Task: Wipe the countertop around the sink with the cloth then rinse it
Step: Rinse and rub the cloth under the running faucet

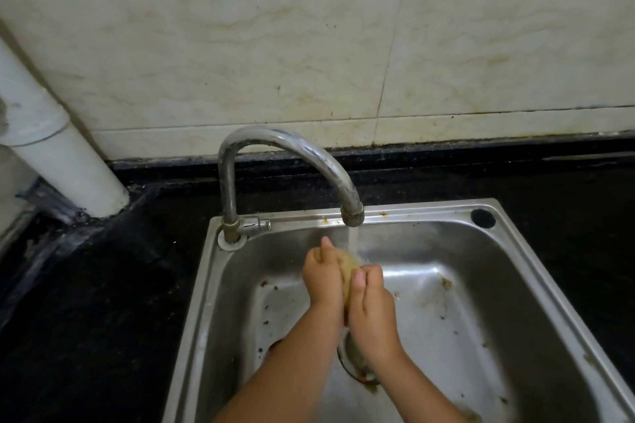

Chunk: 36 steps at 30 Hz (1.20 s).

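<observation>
Cloth (348, 271) sitting just below faucet (352, 215) spout, in stream, over sink (536, 271). We're squeezing it btwn left hand (323, 276) & right hand (372, 312), both clenching cloth; long axis running toward us, away from spout.

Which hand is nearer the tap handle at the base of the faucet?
Left. The left hand grips the cloth just below and right of the tap handle; the right hand holds it farther right, lower.
</observation>
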Motion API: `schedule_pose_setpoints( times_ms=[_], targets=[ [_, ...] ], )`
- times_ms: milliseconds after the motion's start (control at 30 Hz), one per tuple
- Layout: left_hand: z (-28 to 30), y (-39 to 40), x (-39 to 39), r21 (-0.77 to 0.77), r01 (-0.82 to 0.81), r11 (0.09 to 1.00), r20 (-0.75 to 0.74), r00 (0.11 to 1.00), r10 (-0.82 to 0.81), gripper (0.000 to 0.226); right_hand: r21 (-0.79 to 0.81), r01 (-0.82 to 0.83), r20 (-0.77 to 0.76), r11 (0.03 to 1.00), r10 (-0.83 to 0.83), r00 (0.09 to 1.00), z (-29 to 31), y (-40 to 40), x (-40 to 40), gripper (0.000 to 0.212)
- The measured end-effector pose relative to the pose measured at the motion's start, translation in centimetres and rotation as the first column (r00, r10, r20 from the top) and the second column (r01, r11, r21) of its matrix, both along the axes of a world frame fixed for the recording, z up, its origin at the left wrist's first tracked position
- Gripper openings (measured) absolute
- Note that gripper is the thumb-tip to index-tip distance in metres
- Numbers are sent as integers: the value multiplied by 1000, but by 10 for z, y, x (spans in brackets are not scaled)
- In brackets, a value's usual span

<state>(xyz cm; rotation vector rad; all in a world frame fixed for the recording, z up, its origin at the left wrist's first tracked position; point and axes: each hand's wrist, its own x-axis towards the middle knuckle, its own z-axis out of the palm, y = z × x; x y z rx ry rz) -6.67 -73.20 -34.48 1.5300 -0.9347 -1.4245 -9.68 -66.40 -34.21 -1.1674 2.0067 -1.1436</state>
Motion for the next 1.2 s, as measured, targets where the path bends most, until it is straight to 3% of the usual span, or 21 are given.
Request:
schedule_pose_setpoints(
  times_ms=[67, 167, 233, 300, 400, 467, 633, 733, 833, 900, 967, 1067, 1133, 1200],
  targets=[
    [-3, 7, -1, 87, -2, 996, -83, 996, 9, 31, 115, -37, -223, 993, 62, 973, -5, -8, -12, 22],
    [-5, 14, -2, 165, 44, 985, -211, 978, -9, 28, 234, -115, -477, 965, 217, 852, -12, -17, -35, 43],
    [-5, 8, -1, 157, 41, 987, -216, 976, -7, 28, 263, -165, -431, 951, 269, 861, -11, -22, -43, 37],
    [-3, -3, 1, 101, 4, 995, -135, 991, 10, 29, 175, -190, -244, 966, 229, 942, -5, -24, -46, 23],
    [-1, -20, 4, 30, -38, 999, -93, 995, 41, 30, 27, -226, -88, 974, 228, 970, 5, -17, -34, 26],
    [2, -19, 0, 41, -29, 999, -122, 992, 34, 30, 74, -261, -129, 962, 269, 954, 8, -14, -21, 22],
    [5, -1, -7, 148, 55, 988, -299, 954, -8, 31, 302, -128, -362, 945, 238, 901, -5, -26, -42, 11],
    [3, 1, 4, 112, 106, 988, -298, 952, -68, 27, 301, -157, -412, 940, 277, 868, -14, -24, -45, 34],
    [3, 0, 11, 49, 133, 990, -275, 955, -115, 19, 88, -93, -130, 992, 104, 986, -18, -17, -43, 26],
    [0, -1, 16, 8, 189, 982, -244, 953, -182, 14, 18, -34, 91, 999, 33, 995, -21, -11, -44, 26],
    [-3, 1, 23, -17, 256, 967, -194, 948, -254, 14, -24, 22, 305, 999, -13, 952, -22, -3, -44, 23],
    [-8, 7, 30, 6, 290, 957, -196, 939, -283, 18, -65, 110, 614, 992, -48, 788, -22, 2, -41, 19],
    [-9, 10, 33, 19, 300, 954, -223, 931, -289, 24, -65, 168, 686, 984, -78, 723, -22, 0, -40, 20],
    [-10, 11, 34, 13, 323, 946, -221, 924, -313, 32, -47, 209, 664, 977, -126, 737, -21, -3, -41, 22]
  ],
)
